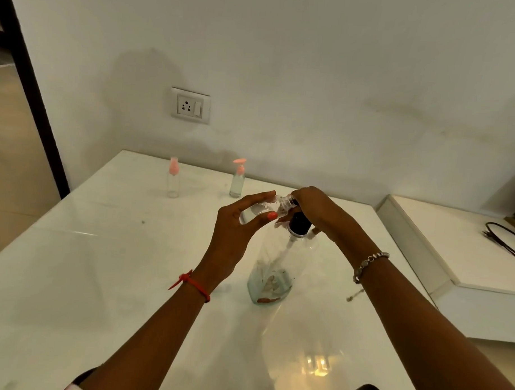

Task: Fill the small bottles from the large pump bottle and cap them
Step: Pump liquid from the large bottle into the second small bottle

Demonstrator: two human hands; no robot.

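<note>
A large clear pump bottle (pixel 272 271) with a black collar stands on the white table (pixel 102 262). My right hand (pixel 317 208) rests curled over its pump head, which the hand hides. My left hand (pixel 240 223) holds a small clear uncapped bottle (pixel 258 209) tilted sideways, its threaded mouth right at the pump under my right hand. Two more small bottles stand upright at the back: one with a pink cap (pixel 173 177) on the left, one with a pink pump top (pixel 238 178) to its right.
A wall with a socket plate (pixel 191 105) rises behind the table. To the right lies a lower white ledge (pixel 452 260) with a dark cable (pixel 506 238). A dark door frame (pixel 29 84) runs down the left side.
</note>
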